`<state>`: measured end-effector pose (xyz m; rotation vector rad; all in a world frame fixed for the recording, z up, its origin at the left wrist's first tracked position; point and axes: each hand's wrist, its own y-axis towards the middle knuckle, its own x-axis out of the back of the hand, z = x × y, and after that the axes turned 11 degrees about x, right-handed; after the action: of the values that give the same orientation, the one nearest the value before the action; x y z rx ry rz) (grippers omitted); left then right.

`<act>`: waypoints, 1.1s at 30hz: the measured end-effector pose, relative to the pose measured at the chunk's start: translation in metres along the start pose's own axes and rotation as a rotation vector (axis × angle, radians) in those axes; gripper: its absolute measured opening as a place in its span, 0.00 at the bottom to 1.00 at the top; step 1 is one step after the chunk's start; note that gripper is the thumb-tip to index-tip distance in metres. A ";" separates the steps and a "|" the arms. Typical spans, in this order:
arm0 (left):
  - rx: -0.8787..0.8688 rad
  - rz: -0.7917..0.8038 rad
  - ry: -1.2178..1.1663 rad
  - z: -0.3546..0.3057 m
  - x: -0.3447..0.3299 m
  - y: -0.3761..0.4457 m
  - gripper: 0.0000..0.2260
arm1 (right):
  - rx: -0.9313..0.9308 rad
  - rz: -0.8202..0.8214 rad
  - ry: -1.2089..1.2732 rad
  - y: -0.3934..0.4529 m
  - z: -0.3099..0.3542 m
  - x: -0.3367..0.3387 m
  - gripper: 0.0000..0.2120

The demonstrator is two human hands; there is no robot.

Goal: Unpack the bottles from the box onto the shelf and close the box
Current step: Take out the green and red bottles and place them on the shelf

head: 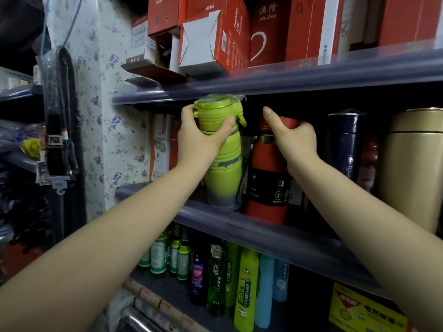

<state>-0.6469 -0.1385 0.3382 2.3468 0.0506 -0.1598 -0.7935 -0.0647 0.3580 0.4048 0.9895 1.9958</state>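
Green bottle [224, 161]: lime sports bottle in clear wrap, upright at the front lip of the middle shelf [263, 232], its cap just under the shelf above.
Left hand [200, 137]: fingers wrapped around the green bottle's neck below the cap, thumb across the front.
Red bottle [267, 180]: red flask with a black label band, upright, just beside the green bottle on its right; base at the shelf's front edge.
Right hand [293, 137]: fingers curled over the red bottle's cap, thumb raised free.
Open room: a narrow dark gap between the two bottles; little headroom under the upper shelf [311, 75].
Right neighbours: a dark blue flask [344, 149], then a gold flask [413, 168], near the red bottle.
Left neighbours: cartons [161, 147] against the floral wall [112, 116].
Above: red boxes [230, 32].
Below: small green and yellow bottles [215, 274].
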 end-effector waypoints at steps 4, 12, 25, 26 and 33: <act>-0.034 0.013 -0.003 -0.002 -0.009 -0.007 0.27 | -0.022 -0.001 -0.012 -0.001 -0.001 -0.004 0.27; -0.067 0.104 0.038 -0.007 -0.015 -0.011 0.26 | 0.035 -0.082 -0.068 -0.002 -0.002 0.005 0.30; 0.186 0.117 -0.043 0.012 -0.029 0.023 0.23 | 0.151 -0.028 -0.202 -0.008 -0.007 -0.002 0.30; 0.190 0.119 -0.032 0.013 -0.029 0.025 0.22 | 0.146 -0.029 -0.199 -0.007 -0.009 -0.003 0.30; 0.242 0.033 0.031 0.019 -0.039 0.040 0.27 | 0.088 -0.042 -0.170 0.001 -0.019 -0.011 0.31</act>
<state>-0.6841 -0.1799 0.3578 2.5897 0.0077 -0.1180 -0.7990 -0.0839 0.3475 0.5873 0.9720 1.8519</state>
